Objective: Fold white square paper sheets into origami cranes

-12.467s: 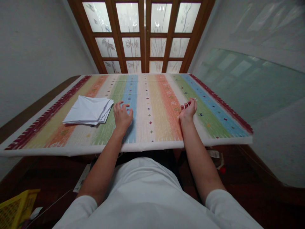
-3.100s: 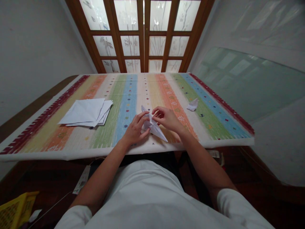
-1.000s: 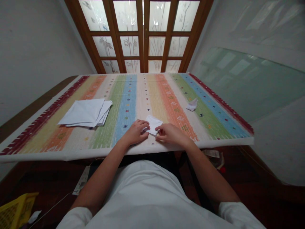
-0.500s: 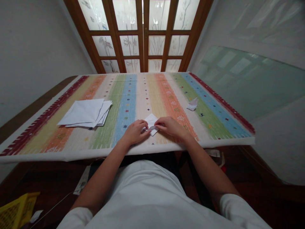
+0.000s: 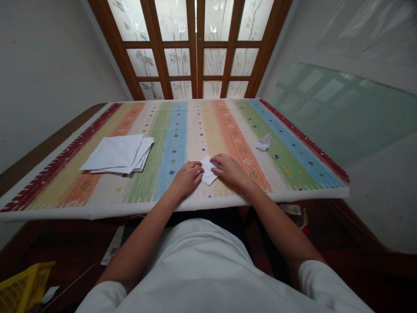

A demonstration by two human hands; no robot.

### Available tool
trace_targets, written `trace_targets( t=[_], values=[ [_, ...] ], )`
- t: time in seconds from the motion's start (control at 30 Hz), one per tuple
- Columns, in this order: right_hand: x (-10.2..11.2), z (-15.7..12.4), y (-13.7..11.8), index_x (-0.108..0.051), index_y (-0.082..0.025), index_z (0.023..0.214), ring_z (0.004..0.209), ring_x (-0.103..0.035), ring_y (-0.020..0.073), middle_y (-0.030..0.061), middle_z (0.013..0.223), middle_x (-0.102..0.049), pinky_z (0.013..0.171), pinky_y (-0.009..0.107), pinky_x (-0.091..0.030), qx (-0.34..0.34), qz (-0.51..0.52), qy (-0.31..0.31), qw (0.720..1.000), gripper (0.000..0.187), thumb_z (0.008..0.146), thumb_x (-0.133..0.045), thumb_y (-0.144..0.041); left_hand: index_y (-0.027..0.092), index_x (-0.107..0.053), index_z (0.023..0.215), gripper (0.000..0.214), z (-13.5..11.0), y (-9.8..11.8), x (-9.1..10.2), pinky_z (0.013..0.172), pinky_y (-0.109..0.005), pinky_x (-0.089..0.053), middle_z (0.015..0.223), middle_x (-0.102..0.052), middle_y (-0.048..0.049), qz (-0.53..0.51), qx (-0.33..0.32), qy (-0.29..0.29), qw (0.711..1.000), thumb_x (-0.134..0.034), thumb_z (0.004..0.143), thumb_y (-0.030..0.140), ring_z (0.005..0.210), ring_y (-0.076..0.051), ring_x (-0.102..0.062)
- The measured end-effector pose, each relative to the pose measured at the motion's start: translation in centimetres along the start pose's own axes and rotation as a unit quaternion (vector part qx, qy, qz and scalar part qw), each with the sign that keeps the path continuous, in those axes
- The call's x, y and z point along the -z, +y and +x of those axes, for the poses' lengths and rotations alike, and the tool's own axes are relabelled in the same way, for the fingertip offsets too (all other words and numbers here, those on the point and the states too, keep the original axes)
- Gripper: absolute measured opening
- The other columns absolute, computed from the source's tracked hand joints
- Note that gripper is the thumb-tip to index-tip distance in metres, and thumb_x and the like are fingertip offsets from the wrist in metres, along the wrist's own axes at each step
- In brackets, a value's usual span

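Note:
A small folded piece of white paper (image 5: 208,174) lies on the striped cloth near the table's front edge. My left hand (image 5: 186,177) rests on its left side with the fingers curled down onto it. My right hand (image 5: 230,168) presses on its right side, fingertips on the paper's upper edge. Most of the paper is hidden under the two hands.
A stack of white paper sheets (image 5: 115,153) lies to the left on the striped tablecloth (image 5: 286,167). A small folded paper figure (image 5: 263,142) sits to the right. Wooden glazed doors (image 5: 197,48) stand behind the table. A yellow basket (image 5: 19,289) is on the floor at lower left.
The paper has gone from a lifted, larger shape to a small flat fold on the cloth. Both hands have slid slightly up over it during the last second.

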State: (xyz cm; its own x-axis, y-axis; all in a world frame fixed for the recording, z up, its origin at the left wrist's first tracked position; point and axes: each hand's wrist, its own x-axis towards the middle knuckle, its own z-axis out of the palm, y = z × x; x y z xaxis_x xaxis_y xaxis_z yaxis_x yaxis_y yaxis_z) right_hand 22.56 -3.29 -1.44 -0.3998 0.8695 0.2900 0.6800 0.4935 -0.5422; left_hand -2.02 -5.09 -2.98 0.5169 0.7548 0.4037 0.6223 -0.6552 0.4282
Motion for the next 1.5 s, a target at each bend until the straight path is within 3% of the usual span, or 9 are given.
trace_targets(
  t=[0.3, 0.4, 0.53, 0.67, 0.83, 1.0, 1.1, 1.27, 1.5],
  values=[
    [-0.9, 0.6, 0.5, -0.078, -0.019, 0.13, 0.089, -0.072, 0.0215, 0.0102, 0.11, -0.08, 0.09, 0.039, -0.06, -0.032, 0.084, 0.061, 0.994, 0.043, 0.089, -0.071, -0.006, 0.021, -0.073, 0.116, 0.016, 0.1, 0.2, -0.1, 0.11, -0.054, -0.058, 0.127, -0.076, -0.0138, 0.01, 0.001, -0.016, 1.0, -0.065, 0.102, 0.019, 0.117, -0.032, -0.07],
    [-1.2, 0.7, 0.7, -0.081, -0.019, 0.122, 0.086, -0.071, 0.0214, 0.0097, 0.104, -0.079, 0.086, 0.038, -0.059, -0.038, 0.1, 0.069, 0.992, 0.034, 0.091, -0.071, -0.01, 0.02, -0.072, 0.119, 0.02, 0.0, 0.0, -0.3, 0.113, -0.053, -0.057, 0.137, -0.071, -0.0157, 0.014, 0.005, -0.012, 1.0, -0.066, 0.1, 0.018, 0.124, -0.032, -0.069],
    [-1.1, 0.6, 0.8, -0.085, -0.02, 0.105, 0.085, -0.07, 0.021, 0.0089, 0.1, -0.078, 0.085, 0.036, -0.058, -0.02, 0.097, 0.061, 0.993, 0.014, 0.095, -0.076, -0.021, 0.02, -0.06, 0.145, 0.048, 0.0, -0.2, -0.5, 0.122, -0.055, -0.052, 0.151, -0.064, -0.0176, -0.003, 0.007, 0.01, 1.0, -0.067, 0.098, 0.018, 0.139, -0.033, -0.064],
    [-0.7, 0.2, 0.5, -0.085, -0.022, 0.106, 0.086, -0.07, 0.0204, 0.0088, 0.105, -0.079, 0.085, 0.035, -0.057, 0.003, 0.087, 0.046, 0.995, 0.014, 0.098, -0.073, -0.021, 0.019, -0.046, 0.16, 0.066, 0.0, -0.3, -0.7, 0.126, -0.059, -0.048, 0.159, -0.059, -0.021, -0.01, 0.007, 0.016, 1.0, -0.067, 0.098, 0.021, 0.146, -0.035, -0.061],
    [-0.4, -0.1, 0.0, -0.082, -0.02, 0.104, 0.091, -0.071, 0.022, 0.0096, 0.107, -0.077, 0.09, 0.036, -0.055, 0.002, 0.06, 0.039, 0.997, 0.02, 0.095, -0.069, -0.009, 0.019, -0.05, 0.157, 0.06, 0.1, -0.1, -0.5, 0.124, -0.059, -0.05, 0.154, -0.065, -0.0205, 0.003, 0.011, -0.004, 1.0, -0.066, 0.098, 0.02, 0.141, -0.037, -0.064],
    [-0.2, -0.3, -0.4, -0.083, -0.021, 0.1, 0.116, -0.069, 0.0284, 0.0129, 0.12, -0.074, 0.106, 0.044, -0.053, 0.05, 0.025, 0.062, 0.997, 0.019, 0.094, -0.069, -0.01, 0.02, -0.055, 0.151, 0.055, 0.1, 0.1, -0.2, 0.121, -0.057, -0.052, 0.149, -0.067, -0.0183, -0.01, 0.008, 0.003, 1.0, -0.066, 0.097, 0.018, 0.137, -0.035, -0.066],
    [-0.1, -0.5, -0.5, -0.084, -0.019, 0.101, 0.111, -0.07, 0.0278, 0.0134, 0.114, -0.075, 0.104, 0.043, -0.054, 0.064, 0.018, 0.038, 0.997, 0.019, 0.096, -0.067, -0.011, 0.022, -0.057, 0.149, 0.053, 0.2, 0.1, -0.2, 0.121, -0.054, -0.052, 0.15, -0.066, -0.0164, -0.013, 0.002, 0.012, 1.0, -0.067, 0.097, 0.017, 0.137, -0.033, -0.066],
    [0.0, -0.5, -0.7, -0.086, -0.017, 0.102, 0.101, -0.072, 0.0253, 0.0136, 0.108, -0.078, 0.097, 0.038, -0.054, 0.046, -0.001, -0.021, 0.999, 0.021, 0.102, -0.065, -0.016, 0.019, -0.072, 0.127, 0.027, 0.2, 0.3, 0.0, 0.115, -0.054, -0.055, 0.137, -0.074, -0.0154, 0.033, 0.004, -0.031, 0.999, -0.062, 0.103, 0.02, 0.127, -0.033, -0.068],
    [0.1, -0.5, -0.8, -0.084, -0.017, 0.103, 0.095, -0.071, 0.023, 0.013, 0.109, -0.077, 0.09, 0.034, -0.053, -0.008, -0.034, -0.007, 0.999, 0.016, 0.102, -0.068, -0.016, 0.015, -0.072, 0.132, 0.029, 0.2, 1.4, 0.6, 0.116, -0.052, -0.054, 0.149, -0.071, -0.0158, 0.092, 0.017, -0.074, 0.993, -0.057, 0.108, 0.022, 0.129, -0.034, -0.063]
  ],
)
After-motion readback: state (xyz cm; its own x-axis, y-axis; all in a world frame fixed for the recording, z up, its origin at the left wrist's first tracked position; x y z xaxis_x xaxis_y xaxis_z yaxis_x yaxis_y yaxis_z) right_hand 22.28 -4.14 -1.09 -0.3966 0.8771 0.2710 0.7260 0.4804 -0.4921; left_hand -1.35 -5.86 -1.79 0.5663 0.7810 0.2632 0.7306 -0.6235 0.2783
